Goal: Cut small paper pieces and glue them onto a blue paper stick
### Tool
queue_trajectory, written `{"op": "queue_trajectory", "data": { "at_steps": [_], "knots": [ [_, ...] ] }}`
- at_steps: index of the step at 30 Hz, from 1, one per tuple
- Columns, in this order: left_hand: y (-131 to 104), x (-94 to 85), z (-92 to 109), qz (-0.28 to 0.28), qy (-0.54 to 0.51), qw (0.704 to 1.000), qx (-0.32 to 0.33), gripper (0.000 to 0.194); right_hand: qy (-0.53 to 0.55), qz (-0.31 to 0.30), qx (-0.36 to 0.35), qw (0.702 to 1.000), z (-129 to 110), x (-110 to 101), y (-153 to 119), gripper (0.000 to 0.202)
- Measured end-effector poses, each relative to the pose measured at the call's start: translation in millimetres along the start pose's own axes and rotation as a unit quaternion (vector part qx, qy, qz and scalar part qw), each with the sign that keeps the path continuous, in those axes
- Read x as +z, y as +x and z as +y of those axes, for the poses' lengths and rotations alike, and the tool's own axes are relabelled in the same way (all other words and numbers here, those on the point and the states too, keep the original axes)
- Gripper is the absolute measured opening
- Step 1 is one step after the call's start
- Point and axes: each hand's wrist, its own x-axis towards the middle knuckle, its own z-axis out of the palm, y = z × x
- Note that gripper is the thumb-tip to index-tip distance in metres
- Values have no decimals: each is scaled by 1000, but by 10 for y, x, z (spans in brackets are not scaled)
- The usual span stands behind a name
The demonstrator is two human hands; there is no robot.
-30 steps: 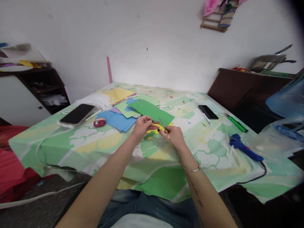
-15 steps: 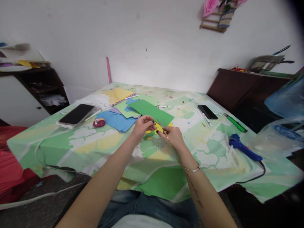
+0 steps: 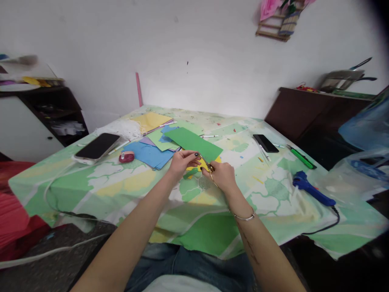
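Note:
My right hand [image 3: 223, 175] is closed on a pair of scissors [image 3: 210, 166] with gold-coloured handles, the blades pointing up and left. The fingertips of my left hand [image 3: 182, 162] are pinched together at the blade tips; what they hold is too small to make out. Just beyond the hands, a sheet of green paper [image 3: 196, 142] lies over other coloured sheets. Yellow paper [image 3: 221, 155] shows from under its near edge. Below my left fingers, a small green scrap [image 3: 190, 174] rests on the tablecloth.
Blue paper [image 3: 148, 155], a ball of dark red yarn [image 3: 126, 157] and a phone [image 3: 97, 147] lie to the left. At right are a black phone [image 3: 266, 143], a green cutter [image 3: 303, 158] and a blue glue gun [image 3: 314, 190] with its cord.
The scissor blades have come closer together and nearer to my left fingertips. Both hands have shifted only slightly.

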Motion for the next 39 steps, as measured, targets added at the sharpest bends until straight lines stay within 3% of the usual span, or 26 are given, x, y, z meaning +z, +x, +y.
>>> {"op": "queue_trajectory", "data": {
  "at_steps": [9, 15, 23, 39],
  "knots": [
    [2, 11, 0, -15, -58, 998, 1, 22, 3, 18, 10, 1000, -43, -11, -11, 36],
    [-5, 22, 3, -27, -66, 997, -9, 20, 188, -2, -8, 982, -16, -1, 16, 39],
    [-16, 53, 28, -8, -87, 996, 11, 23, 277, -23, -32, 960, -47, 19, 69, 42],
    [-19, 55, 78, 46, -108, 993, 33, 24, 298, -12, -37, 954, -186, 93, 136, 39]
  ]
}}
